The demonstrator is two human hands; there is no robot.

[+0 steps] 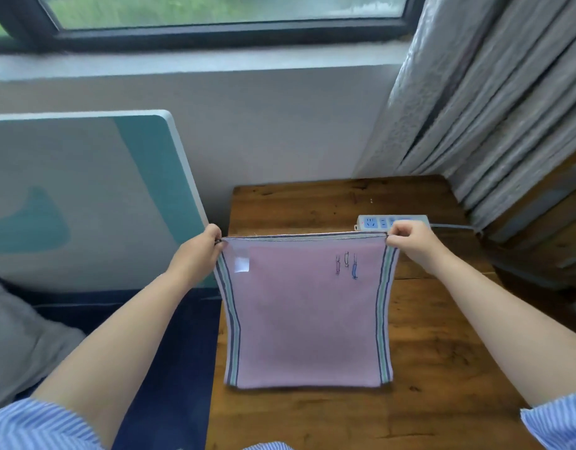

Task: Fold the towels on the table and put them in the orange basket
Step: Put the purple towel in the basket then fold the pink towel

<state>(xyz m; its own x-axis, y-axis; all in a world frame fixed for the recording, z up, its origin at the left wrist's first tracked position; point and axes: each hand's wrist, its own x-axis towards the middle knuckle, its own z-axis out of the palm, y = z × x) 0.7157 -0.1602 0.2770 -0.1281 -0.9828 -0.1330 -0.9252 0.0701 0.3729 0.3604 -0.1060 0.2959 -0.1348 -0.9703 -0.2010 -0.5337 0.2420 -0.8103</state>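
A pink towel (pixel 306 313) with striped side borders, a white label and small embroidery hangs stretched above the wooden table (pixel 442 368). My left hand (pixel 200 251) pinches its top left corner. My right hand (pixel 413 240) pinches its top right corner. The towel's top edge is pulled taut between both hands and its lower edge rests near the table surface. No orange basket is in view.
A white power strip (pixel 374 222) with a grey cable lies on the table behind the towel. Grey curtains (pixel 491 108) hang at the right. A white and teal panel (pixel 85 190) leans against the wall at left, above dark blue fabric (pixel 170 352).
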